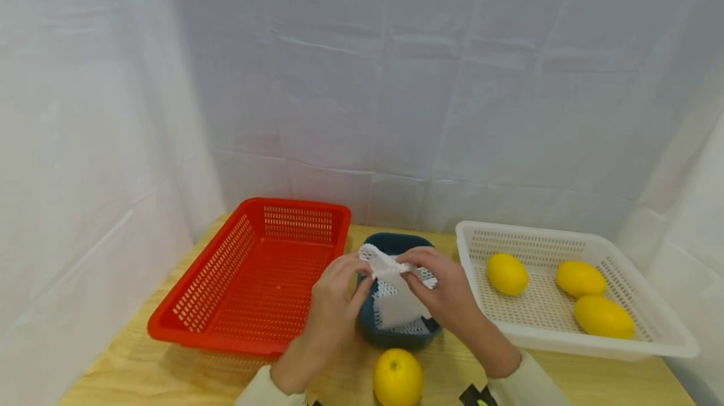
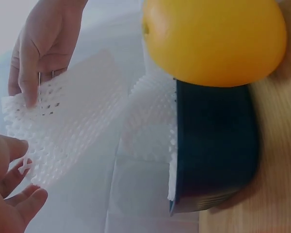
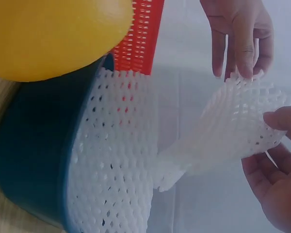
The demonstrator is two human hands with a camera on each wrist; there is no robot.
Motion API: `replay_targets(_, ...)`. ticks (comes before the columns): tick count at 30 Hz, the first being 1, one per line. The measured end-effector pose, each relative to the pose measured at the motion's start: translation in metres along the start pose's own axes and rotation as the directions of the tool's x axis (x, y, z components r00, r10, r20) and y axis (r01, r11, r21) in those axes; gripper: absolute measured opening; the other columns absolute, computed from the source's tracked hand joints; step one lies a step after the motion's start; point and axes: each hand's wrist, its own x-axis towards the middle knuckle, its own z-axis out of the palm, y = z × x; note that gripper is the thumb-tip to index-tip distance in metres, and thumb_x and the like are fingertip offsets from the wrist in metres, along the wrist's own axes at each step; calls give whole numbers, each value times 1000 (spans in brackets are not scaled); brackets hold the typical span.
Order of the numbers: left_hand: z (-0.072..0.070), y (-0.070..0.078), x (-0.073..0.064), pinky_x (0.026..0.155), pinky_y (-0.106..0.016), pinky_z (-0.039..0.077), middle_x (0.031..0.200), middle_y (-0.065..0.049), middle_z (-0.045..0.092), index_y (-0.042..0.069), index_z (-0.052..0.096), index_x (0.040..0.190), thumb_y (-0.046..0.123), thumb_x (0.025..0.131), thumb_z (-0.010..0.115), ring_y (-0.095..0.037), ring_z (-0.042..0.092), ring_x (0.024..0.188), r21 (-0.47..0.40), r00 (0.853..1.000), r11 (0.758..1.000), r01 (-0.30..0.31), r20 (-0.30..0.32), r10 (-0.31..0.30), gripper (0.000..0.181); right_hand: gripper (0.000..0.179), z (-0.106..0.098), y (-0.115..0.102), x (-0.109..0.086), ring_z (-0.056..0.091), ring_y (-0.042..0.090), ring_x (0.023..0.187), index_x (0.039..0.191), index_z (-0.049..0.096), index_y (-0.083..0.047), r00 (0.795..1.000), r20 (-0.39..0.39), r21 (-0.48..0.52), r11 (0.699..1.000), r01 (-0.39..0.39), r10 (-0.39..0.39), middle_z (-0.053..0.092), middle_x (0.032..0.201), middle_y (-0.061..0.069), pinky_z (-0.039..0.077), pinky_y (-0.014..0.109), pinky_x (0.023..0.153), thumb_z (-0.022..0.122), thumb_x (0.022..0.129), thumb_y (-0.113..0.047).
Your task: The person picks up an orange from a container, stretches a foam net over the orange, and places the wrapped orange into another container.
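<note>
A white foam net sleeve (image 1: pixel 380 261) is held between both hands, above a dark blue tub (image 1: pixel 370 325). My left hand (image 1: pixel 332 299) pinches one side of its open end with thumb and fingers. Opposite it, my right hand (image 1: pixel 447 290) pinches the other side, so the mesh is spread between them, as the left wrist view shows the sleeve (image 2: pixel 72 116). More white foam netting (image 3: pixel 114 155) fills the tub and stands out over its rim. In front of the tub sits a round yellow fruit (image 1: pixel 398 378), between the forearms.
To the left stands a red slotted basket (image 1: pixel 164 329) on the wooden table (image 1: pixel 121 365). A white basket (image 1: pixel 673 340) at the right holds three yellow fruits (image 1: pixel 507 274). White sheeting (image 1: pixel 362 110) hangs behind and at both sides.
</note>
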Motion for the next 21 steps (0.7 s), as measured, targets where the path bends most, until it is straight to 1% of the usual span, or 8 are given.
replay_targets(4, -1, -1, 3, 89, -34, 52, 101, -7, 68, 8, 66, 97, 0, 82, 75, -21, 65, 103, -52, 997, 998, 31, -66, -34, 19, 31, -5, -3, 5, 64, 18, 90, 107, 68, -6, 999, -24, 19, 999, -35, 35, 70, 103, 4, 56, 33, 79, 77, 78, 3)
replay_targets(7, -1, -6, 6, 84, -33, 55, 97, -10, 68, 4, 65, 96, -4, 82, 74, -21, 67, 95, -131, 992, 990, 45, -113, -60, 18, 32, -9, -4, 6, 65, 19, 93, 110, 68, -5, 995, -27, 32, 994, -100, 101, 70, 106, 5, 56, 35, 82, 76, 80, 1)
replay_targets(9, 0, -8, 8, 81, -33, 56, 95, -11, 68, 1, 65, 96, -5, 82, 73, -22, 67, 92, -194, 986, 978, 79, -130, -106, 17, 31, -11, -5, 5, 65, 20, 95, 112, 67, -5, 990, -16, 45, 989, -143, 143, 70, 108, 6, 56, 36, 83, 74, 82, 1)
replay_targets(11, -1, -10, 9, 81, -33, 56, 96, -13, 68, -1, 65, 96, -6, 83, 72, -23, 67, 90, -271, 977, 954, 132, -127, -171, 16, 27, -12, -5, 4, 65, 21, 95, 113, 66, -4, 984, -2, 66, 982, -178, 178, 69, 110, 7, 55, 33, 85, 70, 86, 1)
replay_targets(14, -5, -10, 10, 84, -35, 55, 99, -13, 68, -1, 64, 98, -3, 85, 71, -23, 66, 94, -377, 952, 892, 250, -71, -296, 14, 22, -15, -6, 3, 65, 19, 97, 114, 64, -2, 969, 22, 141, 958, -249, 248, 68, 110, 9, 53, 27, 87, 63, 92, -1)
replay_targets(16, -9, -8, 11, 87, -35, 54, 100, -12, 66, 0, 63, 100, 1, 87, 70, -22, 64, 97, -429, 931, 842, 327, -8, -366, 14, 21, -17, -6, 4, 64, 17, 97, 116, 62, 0, 950, 45, 256, 916, -310, 309, 67, 110, 11, 52, 23, 88, 57, 97, -3)
replay_targets(17, -11, -7, 12, 88, -34, 54, 100, -12, 65, 0, 62, 100, 3, 88, 69, -23, 63, 98, -448, 920, 818, 361, 28, -391, 14, 21, -19, -5, 4, 64, 16, 98, 117, 60, 1, 938, 61, 324, 882, -342, 341, 67, 110, 12, 52, 23, 88, 55, 98, -5)
replay_targets(21, -20, 1, 15, 85, -28, 53, 100, -12, 64, 0, 59, 105, 5, 91, 66, -22, 62, 95, -514, 872, 709, 482, 202, -446, 16, 30, -24, -3, 6, 65, 16, 101, 126, 52, 6, 900, 176, 546, 721, -427, 399, 64, 115, 16, 52, 25, 89, 45, 104, -13)
